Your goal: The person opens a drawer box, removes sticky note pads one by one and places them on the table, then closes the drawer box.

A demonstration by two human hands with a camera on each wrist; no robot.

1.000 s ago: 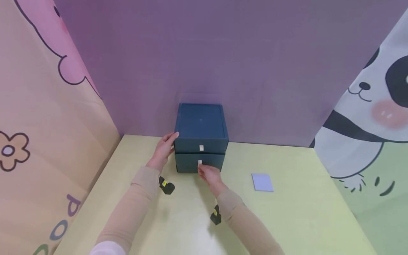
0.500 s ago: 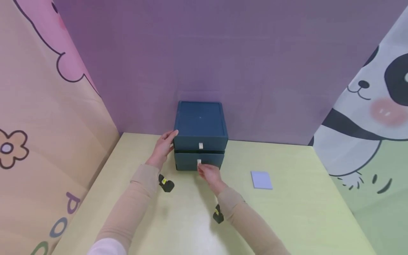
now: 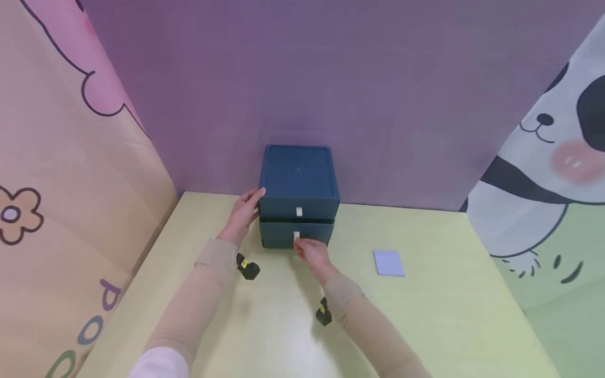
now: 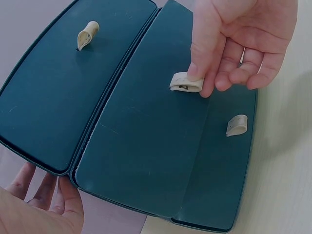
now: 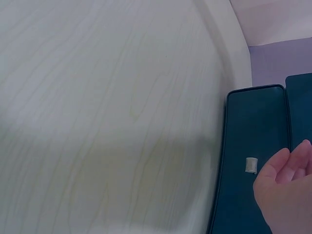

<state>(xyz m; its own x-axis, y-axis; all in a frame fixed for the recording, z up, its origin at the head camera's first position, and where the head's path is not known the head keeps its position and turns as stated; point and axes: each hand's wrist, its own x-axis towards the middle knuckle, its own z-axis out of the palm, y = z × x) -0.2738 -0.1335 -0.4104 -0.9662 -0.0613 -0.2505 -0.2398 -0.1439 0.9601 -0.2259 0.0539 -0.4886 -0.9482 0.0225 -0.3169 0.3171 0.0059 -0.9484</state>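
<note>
A dark blue-green drawer cabinet (image 3: 299, 170) stands against the back wall, with short whitish loop pulls on its drawer fronts. My left hand (image 3: 242, 214) rests against its left side, fingers lying along the side near the upper front corner. My right hand (image 3: 314, 254) pinches the whitish pull tab (image 4: 186, 82) of a lower drawer (image 4: 141, 131) between thumb and forefinger; the other fingers are loosely bent. That drawer stands slightly out, a dark gap showing above it. Beneath it, in the left wrist view, a further front carries another pull (image 4: 237, 125).
A pale lilac square pad (image 3: 389, 262) lies on the light wood table (image 3: 439, 294) to the right of the cabinet. Black wrist-worn pieces with yellow marks show beneath both wrists. A purple wall (image 3: 302, 68) rises behind, with printed cartoon walls on either side.
The lower drawer has come out a little towards me with my right hand on its pull, and the gap above it has widened. My left hand keeps its place on the cabinet's side.
</note>
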